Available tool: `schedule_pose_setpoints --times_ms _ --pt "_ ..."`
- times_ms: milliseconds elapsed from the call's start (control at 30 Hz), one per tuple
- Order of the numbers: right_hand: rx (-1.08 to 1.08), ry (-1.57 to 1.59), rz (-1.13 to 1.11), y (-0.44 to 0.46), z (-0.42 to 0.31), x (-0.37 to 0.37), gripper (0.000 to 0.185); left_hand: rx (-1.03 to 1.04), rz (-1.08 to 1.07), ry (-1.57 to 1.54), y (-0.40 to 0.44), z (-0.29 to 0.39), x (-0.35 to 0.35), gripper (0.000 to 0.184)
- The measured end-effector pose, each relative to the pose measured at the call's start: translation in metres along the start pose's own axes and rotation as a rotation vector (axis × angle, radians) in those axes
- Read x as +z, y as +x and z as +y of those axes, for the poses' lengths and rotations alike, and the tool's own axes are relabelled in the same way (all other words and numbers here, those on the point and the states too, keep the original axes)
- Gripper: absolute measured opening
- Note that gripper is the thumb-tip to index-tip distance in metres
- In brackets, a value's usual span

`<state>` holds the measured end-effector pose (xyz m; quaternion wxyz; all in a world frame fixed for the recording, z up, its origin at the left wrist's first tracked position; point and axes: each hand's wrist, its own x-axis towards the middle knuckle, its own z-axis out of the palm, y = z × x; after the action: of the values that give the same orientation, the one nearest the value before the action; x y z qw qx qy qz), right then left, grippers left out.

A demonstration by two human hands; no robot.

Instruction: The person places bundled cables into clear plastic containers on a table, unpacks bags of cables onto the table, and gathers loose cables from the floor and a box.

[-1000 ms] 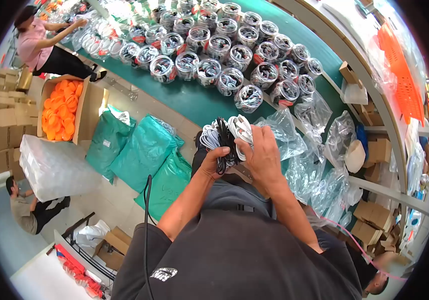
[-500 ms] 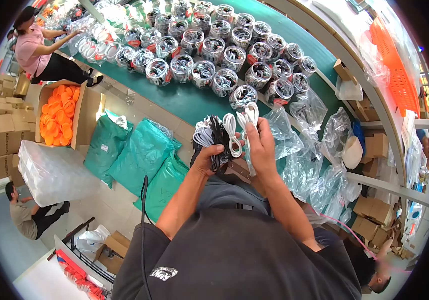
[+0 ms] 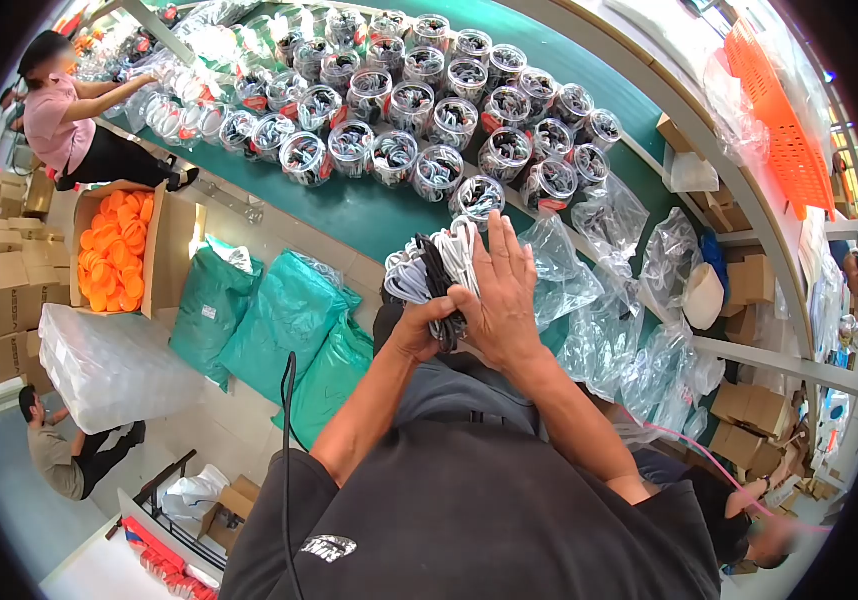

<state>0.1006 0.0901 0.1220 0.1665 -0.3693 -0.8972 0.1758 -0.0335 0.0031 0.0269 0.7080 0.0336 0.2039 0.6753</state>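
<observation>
The cable bundle sits in front of the chest, its grey, black and white loops clasped in the left hand. The white cable held apart half a second ago now seems pressed in with the rest — one gathered bunch — while the right hand lies straight-fingered alongside, near the jars.

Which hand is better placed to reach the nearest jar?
Probably the right hand: it is open beside the cable bundles, fingers pointing toward that jar, while the left hand grips the bundles.
</observation>
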Motion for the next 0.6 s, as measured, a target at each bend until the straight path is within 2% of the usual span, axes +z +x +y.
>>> schedule_pose_setpoints --times_ms 33,67,133,167,233,267,433,500,533,567,600 --pt "-0.015 -0.006 -0.018 0.001 0.0 -0.001 0.097 -0.024 -0.018 -0.018 0.0 0.004 0.0 0.074" --pt "-0.021 -0.007 -0.015 0.001 0.0 -0.001 0.097 -0.05 0.007 -0.02 0.002 0.006 0.0 0.072" --pt "-0.001 0.121 0.009 0.004 -0.006 0.0 0.115 -0.085 0.014 0.007 0.008 0.016 0.003 0.068" --pt "-0.014 0.121 0.006 0.01 -0.01 0.002 0.115 -0.072 0.014 0.006 0.011 0.026 0.003 0.068" --pt "-0.058 -0.216 -0.027 0.027 -0.024 -0.003 0.129 -0.211 0.051 0.019 0.011 0.048 0.012 0.071" --pt "-0.078 -0.302 -0.091 0.037 -0.026 0.0 0.142 -0.165 0.046 0.041 0.014 0.052 0.009 0.075" --pt "-0.185 -0.162 -0.245 0.094 -0.04 0.015 0.156 -0.094 0.113 0.217 0.035 0.12 0.016 0.079" --pt "-0.222 -0.146 -0.309 0.132 -0.053 0.026 0.157 -0.113 0.134 0.233 0.049 0.159 0.0 0.071" --pt "-0.218 0.107 -0.267 0.153 -0.056 0.039 0.149 -0.113 0.132 0.194 0.06 0.18 -0.008 0.064" --pt "-0.139 0.53 -0.408 0.213 -0.055 0.059 0.138 -0.082 0.149 0.159 0.078 0.226 -0.026 0.064" --pt "0.118 0.89 -0.361 0.243 -0.061 0.067 0.137 -0.046 0.12 0.129 0.085 0.254 -0.034 0.054"
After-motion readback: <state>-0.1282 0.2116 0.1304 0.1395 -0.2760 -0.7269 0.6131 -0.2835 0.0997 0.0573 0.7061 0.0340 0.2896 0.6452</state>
